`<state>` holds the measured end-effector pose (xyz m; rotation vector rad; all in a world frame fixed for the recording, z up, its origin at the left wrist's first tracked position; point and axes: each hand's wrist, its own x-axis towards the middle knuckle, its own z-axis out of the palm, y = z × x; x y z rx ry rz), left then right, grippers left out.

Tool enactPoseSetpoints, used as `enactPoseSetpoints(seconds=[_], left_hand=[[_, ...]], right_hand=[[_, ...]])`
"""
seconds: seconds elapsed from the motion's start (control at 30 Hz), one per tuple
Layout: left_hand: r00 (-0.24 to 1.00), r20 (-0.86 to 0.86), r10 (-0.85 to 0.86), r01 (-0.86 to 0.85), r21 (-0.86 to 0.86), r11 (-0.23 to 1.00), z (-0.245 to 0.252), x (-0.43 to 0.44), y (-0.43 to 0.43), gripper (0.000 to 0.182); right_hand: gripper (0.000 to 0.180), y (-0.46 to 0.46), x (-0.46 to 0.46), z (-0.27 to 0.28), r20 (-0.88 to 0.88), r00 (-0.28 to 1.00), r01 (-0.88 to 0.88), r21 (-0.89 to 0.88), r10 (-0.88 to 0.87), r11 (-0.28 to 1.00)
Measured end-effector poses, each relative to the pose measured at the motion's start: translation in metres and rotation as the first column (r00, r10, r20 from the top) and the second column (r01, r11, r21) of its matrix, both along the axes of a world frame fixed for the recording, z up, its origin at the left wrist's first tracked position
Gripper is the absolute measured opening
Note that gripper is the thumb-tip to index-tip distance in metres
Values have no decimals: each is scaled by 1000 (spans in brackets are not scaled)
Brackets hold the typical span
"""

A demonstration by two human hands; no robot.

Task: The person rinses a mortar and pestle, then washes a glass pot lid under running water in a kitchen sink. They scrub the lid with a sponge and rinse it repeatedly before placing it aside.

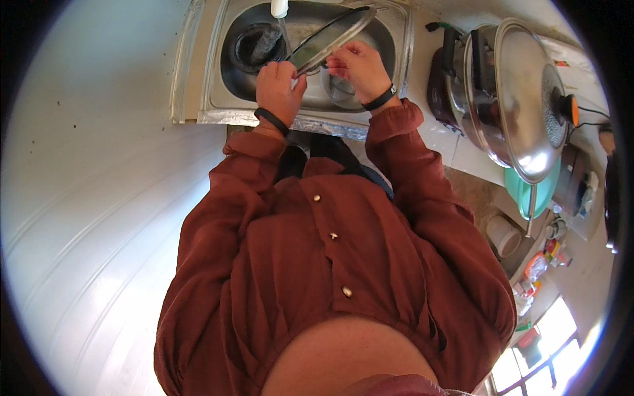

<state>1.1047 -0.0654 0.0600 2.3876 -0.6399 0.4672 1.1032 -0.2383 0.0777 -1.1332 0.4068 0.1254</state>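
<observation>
My left hand (pixel 280 85) grips the near end of a tilted round lid (pixel 349 34), apparently glass with a metal rim, over the sink (pixel 210 84). My right hand (pixel 364 69) is beside the rim with its fingertips drawn together. Whether those fingertips hold something small or touch the rim is unclear. A thin stream of water falls from the white faucet spout (pixel 279 8) close to my left fingers. On the sink's left side sits a dark stone mortar (pixel 239 49) with a stone pestle (pixel 267 43) in it. A clear container (pixel 342 91) lies partly hidden below my right hand.
A large metal pan with a domed lid (pixel 527 94) stands on the counter to the right. Past it are a turquoise bowl (pixel 545 190) and a white bucket (pixel 503 236). Foil (pixel 282 119) lines the sink's front edge. A pale wall (pixel 99 148) rises on the left.
</observation>
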Motion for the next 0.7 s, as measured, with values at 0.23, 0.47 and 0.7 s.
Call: enactPoseSetpoints(seconds=[0.23,0.47,0.7], left_hand=[[998,21,53,-53,-2,999,9,10,11,24],[997,37,65,-65,-3,998,13,16,10,25],[991,24,132,-133,26,991,17,21,21,25]], right_hand=[[14,-8,14,-1,10,991,-129,-160,132,979],[26,-39,9,-131,-285,871,-434,-828,401,355],[26,-21,14,-203,-571,616,-579,-795,543,-179]])
